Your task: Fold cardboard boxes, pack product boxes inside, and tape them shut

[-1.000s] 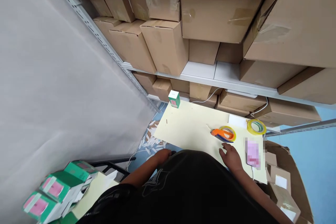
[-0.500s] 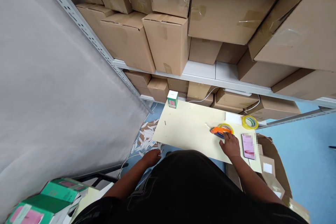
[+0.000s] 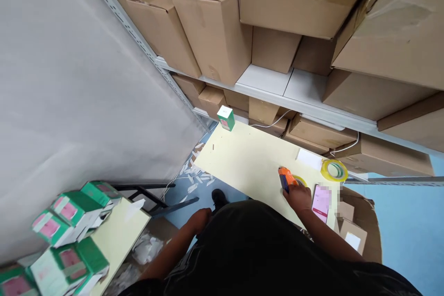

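My right hand point(image 3: 299, 198) is closed around an orange-and-blue tape dispenser point(image 3: 285, 176), low over the cream tabletop point(image 3: 243, 162). A yellow-rimmed tape roll point(image 3: 300, 179) shows behind it, partly covered by the hand; I cannot tell if it is mounted in the dispenser. Just right of this hand lies a phone point(image 3: 321, 203) with a pink screen. My left hand point(image 3: 201, 220) hangs beside my black clothing, off the table; its fingers are mostly hidden. At the table's far left corner stands a small green-and-white box point(image 3: 226, 118).
Another yellow tape roll point(image 3: 334, 170) and a white slip point(image 3: 309, 158) lie at the table's right end. Shelves with cardboard boxes point(image 3: 211, 32) rise behind. At lower left, a side table point(image 3: 121, 226) carries several green boxes point(image 3: 69, 208). White scraps point(image 3: 194, 178) litter the floor.
My right hand has closed round the dispenser and turned it from lying sideways to a steeper angle. The view has swung left, showing more of the side table.
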`<state>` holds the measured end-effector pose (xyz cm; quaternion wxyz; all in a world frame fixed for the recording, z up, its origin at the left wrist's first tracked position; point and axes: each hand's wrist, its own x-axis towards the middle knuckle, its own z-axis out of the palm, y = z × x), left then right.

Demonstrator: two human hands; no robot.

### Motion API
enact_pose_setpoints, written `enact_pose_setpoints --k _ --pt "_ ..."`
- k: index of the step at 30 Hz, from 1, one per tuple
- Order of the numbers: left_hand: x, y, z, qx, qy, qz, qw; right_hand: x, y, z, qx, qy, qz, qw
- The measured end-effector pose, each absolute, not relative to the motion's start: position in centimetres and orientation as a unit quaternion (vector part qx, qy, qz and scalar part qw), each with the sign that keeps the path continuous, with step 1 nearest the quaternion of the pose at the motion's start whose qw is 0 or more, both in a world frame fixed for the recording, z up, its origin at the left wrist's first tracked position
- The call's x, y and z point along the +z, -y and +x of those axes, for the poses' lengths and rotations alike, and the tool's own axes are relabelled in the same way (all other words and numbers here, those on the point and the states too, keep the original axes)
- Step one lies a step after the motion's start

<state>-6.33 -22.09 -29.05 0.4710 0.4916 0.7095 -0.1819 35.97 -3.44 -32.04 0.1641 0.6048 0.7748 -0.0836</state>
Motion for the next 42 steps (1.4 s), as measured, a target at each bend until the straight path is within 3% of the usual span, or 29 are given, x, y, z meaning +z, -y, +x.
enact_pose_setpoints --k 11,19,26,35,42 --pt "-28.1 25.2 -2.7 -0.078 -0.761 0.470 0.440 -28.0 1.2 36.9 -0.095 -0.827 0.536 0.142" --pt "-26.7 34.7 -2.9 0.057 -0.844 0.383 0.371 -24.3 0.3 25.6 -0.204 -0.868 0.447 0.067" --pt "-24.4 47.6 -3.5 0.203 -0.889 0.290 0.291 -22.9 9.1 14.2 -0.225 -0.914 0.334 0.051" --pt "-23.3 64.7 -5.9 0.282 -0.917 0.168 0.227 -24.2 23.1 4.1 -0.206 -0.953 0.210 0.072" --pt "-24.2 73.6 -7.0 0.353 -0.921 0.012 0.165 -24.1 29.6 -3.1 -0.194 -0.968 0.112 0.113"
